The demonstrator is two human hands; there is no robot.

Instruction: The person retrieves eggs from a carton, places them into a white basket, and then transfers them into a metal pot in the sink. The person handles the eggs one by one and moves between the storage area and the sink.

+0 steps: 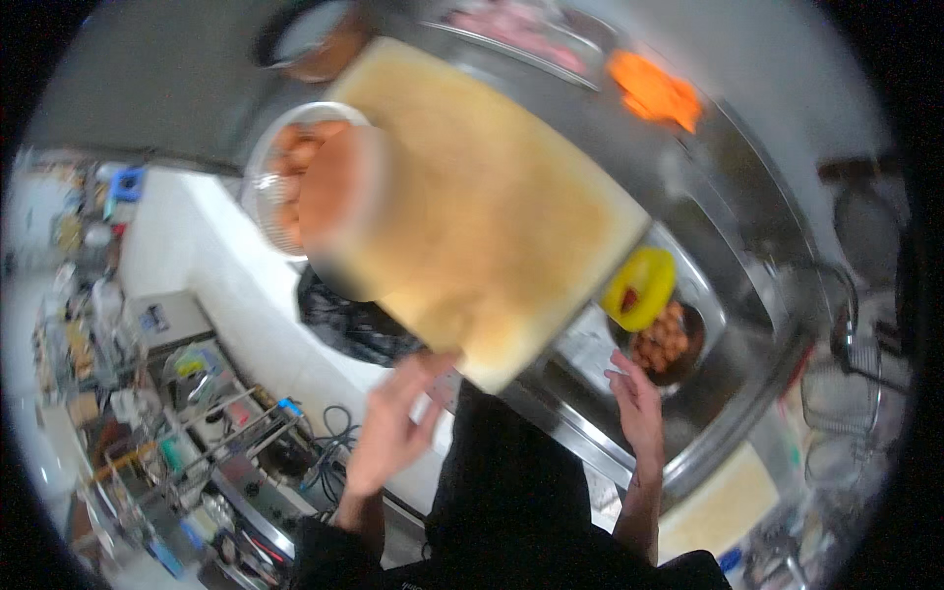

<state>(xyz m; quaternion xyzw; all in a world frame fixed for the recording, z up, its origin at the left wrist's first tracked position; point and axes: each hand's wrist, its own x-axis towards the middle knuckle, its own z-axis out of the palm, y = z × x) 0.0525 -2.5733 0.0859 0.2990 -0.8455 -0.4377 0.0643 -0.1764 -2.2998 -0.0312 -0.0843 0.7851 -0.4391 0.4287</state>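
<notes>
My left hand [398, 425] is just off the near corner of a large pale-yellow cutting board [492, 216]. Its fingers and thumb are apart, and nothing shows in it. Over the sink's near edge, my right hand [637, 405] has its fingers spread and holds nothing visible. Just beyond that hand sits a metal bowl [692, 346] of brown, egg-like things [661, 339]. A yellow, rounded object [641, 285] with a dark red spot lies against the bowl in the sink.
A white basket [264, 167] of similar brown, egg-like things stands at the board's left, partly smeared. Below it hangs a black plastic bag [349, 320]. Behind the board are a tray of pink pieces [521, 39], an orange cloth [654, 90] and a pot [320, 49].
</notes>
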